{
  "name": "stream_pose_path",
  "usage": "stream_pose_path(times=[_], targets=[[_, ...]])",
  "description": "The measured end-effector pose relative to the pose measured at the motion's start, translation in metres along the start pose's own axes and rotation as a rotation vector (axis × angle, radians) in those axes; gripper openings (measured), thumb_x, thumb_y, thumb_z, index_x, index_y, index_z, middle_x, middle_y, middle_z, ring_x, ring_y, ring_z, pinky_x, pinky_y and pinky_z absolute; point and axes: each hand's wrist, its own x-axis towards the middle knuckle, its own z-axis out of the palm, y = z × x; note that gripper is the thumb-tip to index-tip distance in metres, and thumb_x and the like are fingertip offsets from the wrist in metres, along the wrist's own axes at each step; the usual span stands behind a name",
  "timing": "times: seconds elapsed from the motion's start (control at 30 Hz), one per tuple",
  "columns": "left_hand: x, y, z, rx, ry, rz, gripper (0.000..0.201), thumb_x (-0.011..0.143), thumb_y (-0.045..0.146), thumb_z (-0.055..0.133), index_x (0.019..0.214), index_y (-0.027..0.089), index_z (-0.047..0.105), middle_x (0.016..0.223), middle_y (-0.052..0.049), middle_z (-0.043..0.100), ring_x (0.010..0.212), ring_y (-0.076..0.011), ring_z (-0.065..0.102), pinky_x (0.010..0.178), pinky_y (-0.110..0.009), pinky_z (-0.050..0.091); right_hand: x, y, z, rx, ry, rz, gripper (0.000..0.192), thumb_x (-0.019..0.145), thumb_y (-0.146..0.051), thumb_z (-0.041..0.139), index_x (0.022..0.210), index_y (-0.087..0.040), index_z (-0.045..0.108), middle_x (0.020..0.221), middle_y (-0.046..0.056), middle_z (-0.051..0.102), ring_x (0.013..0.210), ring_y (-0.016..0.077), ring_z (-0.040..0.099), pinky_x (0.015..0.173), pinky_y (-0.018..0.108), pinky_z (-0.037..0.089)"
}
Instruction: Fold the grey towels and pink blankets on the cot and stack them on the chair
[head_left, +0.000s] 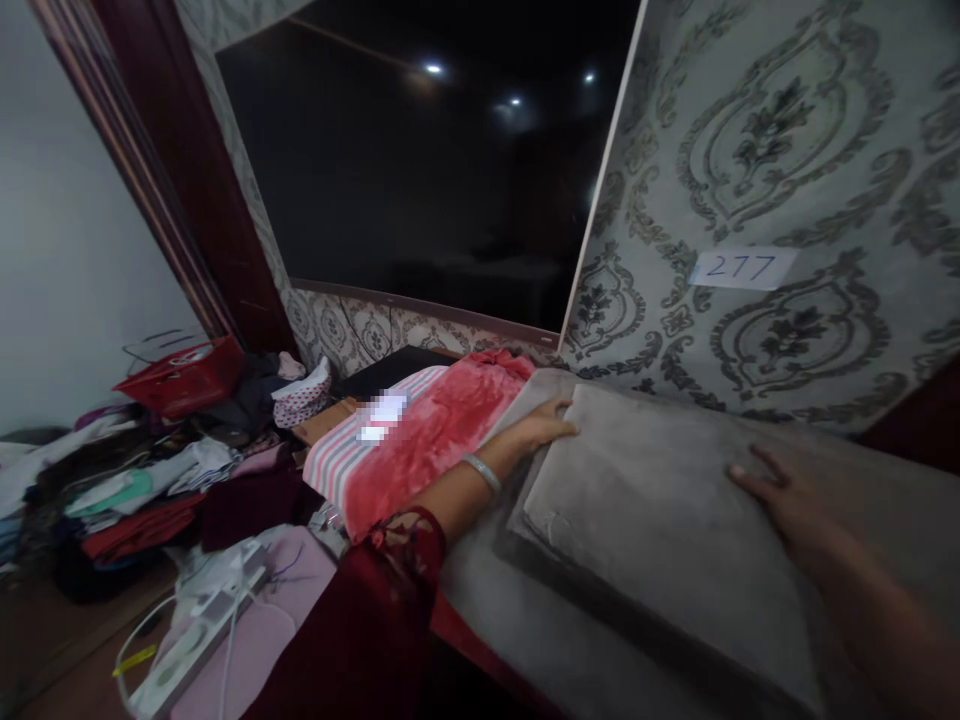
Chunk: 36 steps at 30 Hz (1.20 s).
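A thick grey blanket (630, 500), folded into a slab with a plush-looking surface, lies on a wider spread of grey fabric (487, 590). My left hand (544, 428), with a silver bangle at the wrist and a dark red sleeve, rests at the far left edge of the fold, thumb and fingers apart. Over the right part of the blanket is my right hand (784, 490), slightly blurred, its fingers spread. Whether it touches the fabric I cannot tell. A red plush blanket (450, 420) with a striped part lies left of the grey one.
A large television (450, 170) hangs on the patterned wall (795, 130), near a paper marked 277 (742, 268). To the left are piled clothes (150, 490), a red bag (184, 375) and a white power strip (199, 630) with trailing cables.
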Motion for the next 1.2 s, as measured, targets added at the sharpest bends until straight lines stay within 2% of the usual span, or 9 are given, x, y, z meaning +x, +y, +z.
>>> stream_pose_path(times=[0.07, 0.23, 0.4, 0.5, 0.6, 0.73, 0.87, 1.0, 1.2], targets=[[-0.005, -0.023, 0.014, 0.049, 0.040, -0.048, 0.082, 0.065, 0.016, 0.072, 0.143, 0.013, 0.050, 0.130, -0.013, 0.066, 0.122, -0.0327, 0.060, 0.107, -0.046, 0.047, -0.018, 0.025, 0.008, 0.157, -0.054, 0.160, 0.102, 0.076, -0.076, 0.054, 0.153, -0.009, 0.044, 0.138, 0.028, 0.058, 0.128, 0.0415, 0.057, 0.102, 0.049, 0.051], [-0.042, -0.069, 0.018, 0.102, 0.050, 0.088, 0.097, 0.064, 0.035, 0.080, 0.151, 0.016, 0.042, 0.150, -0.013, 0.053, 0.137, -0.0341, 0.048, 0.118, -0.046, 0.035, -0.062, 0.058, 0.007, 0.328, -0.133, 0.226, 0.107, 0.070, -0.080, 0.063, 0.156, -0.022, 0.040, 0.146, 0.017, 0.056, 0.128, 0.0443, 0.056, 0.106, 0.056, 0.049], [-0.083, -0.093, 0.013, 0.110, 0.002, 0.221, 0.103, 0.064, 0.041, 0.081, 0.154, 0.016, 0.038, 0.162, -0.014, 0.038, 0.148, -0.0341, 0.035, 0.126, -0.048, 0.022, -0.090, 0.061, 0.009, 0.263, -0.188, 0.099, 0.112, 0.068, -0.077, 0.070, 0.160, -0.026, 0.033, 0.159, 0.014, 0.040, 0.141, 0.0434, 0.043, 0.113, 0.057, 0.041], [-0.088, -0.092, 0.012, 0.035, -0.054, 0.263, 0.097, 0.068, 0.043, 0.079, 0.154, 0.019, 0.040, 0.160, -0.011, 0.044, 0.148, -0.0331, 0.037, 0.125, -0.048, 0.025, -0.101, 0.054, 0.012, 0.230, -0.193, 0.001, 0.112, 0.071, -0.073, 0.070, 0.162, -0.026, 0.028, 0.164, 0.011, 0.031, 0.148, 0.0392, 0.034, 0.120, 0.053, 0.034], [-0.088, -0.080, 0.010, -0.016, -0.083, 0.240, 0.097, 0.069, 0.048, 0.079, 0.153, 0.018, 0.041, 0.159, -0.011, 0.045, 0.145, -0.0334, 0.041, 0.123, -0.048, 0.029, -0.107, 0.044, 0.008, 0.281, -0.193, -0.071, 0.107, 0.072, -0.067, 0.071, 0.162, -0.025, 0.030, 0.164, 0.008, 0.032, 0.151, 0.0344, 0.028, 0.123, 0.049, 0.028], [-0.098, -0.070, 0.005, 0.043, -0.046, 0.245, 0.089, 0.075, 0.047, 0.075, 0.153, 0.020, 0.043, 0.162, -0.009, 0.040, 0.150, -0.0306, 0.035, 0.125, -0.044, 0.028, -0.117, 0.040, 0.002, 0.389, -0.176, -0.074, 0.093, 0.078, -0.061, 0.070, 0.159, -0.031, 0.036, 0.162, 0.004, 0.038, 0.150, 0.0321, 0.033, 0.120, 0.047, 0.034], [-0.111, -0.082, 0.006, 0.052, -0.064, 0.159, 0.086, 0.074, 0.049, 0.075, 0.151, 0.021, 0.047, 0.159, -0.010, 0.044, 0.149, -0.0316, 0.036, 0.124, -0.047, 0.028, -0.131, 0.050, 0.008, 0.394, -0.219, -0.022, 0.092, 0.077, -0.059, 0.071, 0.158, -0.030, 0.039, 0.158, 0.006, 0.043, 0.146, 0.0327, 0.039, 0.119, 0.049, 0.035], [-0.115, -0.092, 0.012, 0.043, -0.023, 0.168, 0.083, 0.074, 0.050, 0.074, 0.147, 0.020, 0.049, 0.157, -0.011, 0.048, 0.146, -0.0315, 0.040, 0.121, -0.045, 0.032, -0.137, 0.057, 0.017, 0.407, -0.175, -0.053, 0.087, 0.079, -0.059, 0.069, 0.156, -0.029, 0.042, 0.158, 0.006, 0.044, 0.147, 0.0304, 0.039, 0.121, 0.049, 0.030], [-0.124, -0.097, 0.011, 0.024, 0.170, 0.139, 0.052, 0.070, 0.048, 0.075, 0.113, 0.023, 0.059, 0.111, -0.004, 0.066, 0.109, -0.0242, 0.062, 0.096, -0.036, 0.049, -0.142, 0.058, 0.016, 0.457, -0.177, -0.062, 0.085, 0.083, -0.071, 0.062, 0.155, -0.030, 0.043, 0.159, 0.006, 0.042, 0.148, 0.0311, 0.035, 0.121, 0.049, 0.032]])
